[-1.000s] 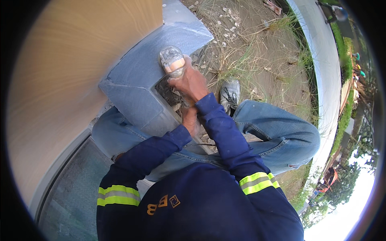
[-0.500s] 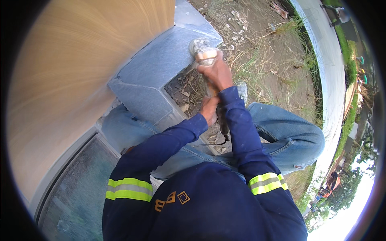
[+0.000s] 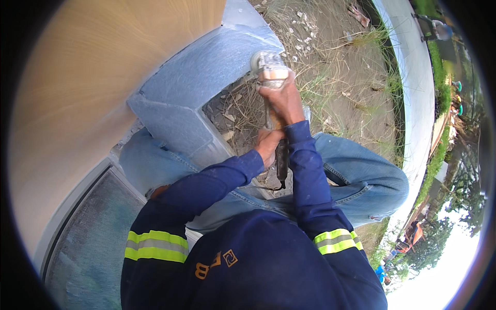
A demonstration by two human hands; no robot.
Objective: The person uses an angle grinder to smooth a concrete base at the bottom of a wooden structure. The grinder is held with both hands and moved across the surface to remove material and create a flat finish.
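Both my hands hold a dust-coated angle grinder (image 3: 274, 76). My right hand (image 3: 285, 101) is wrapped round its front body, just behind the whitish head. Lower down, my left hand (image 3: 268, 145) grips the rear part, where a dark handle and cord come out toward me. The grinder's disc end rests at or just over the inner edge of a grey stone ledge (image 3: 196, 70), close to its far right corner. Motion and dust blur the disc, so contact cannot be made out exactly.
A smooth tan wall (image 3: 113, 62) rises along the ledge's left. Right of it lies soil (image 3: 346, 77) with dry grass and pale chips, bounded by a pale curved kerb (image 3: 413, 77). My jeans-clad legs (image 3: 361, 170) straddle the ledge's near part. A dark glassy panel (image 3: 98, 243) is lower left.
The grinder and both hands have shifted slightly right along the ledge, toward its outer edge. The whole view has moved a little, and my grip is the same.
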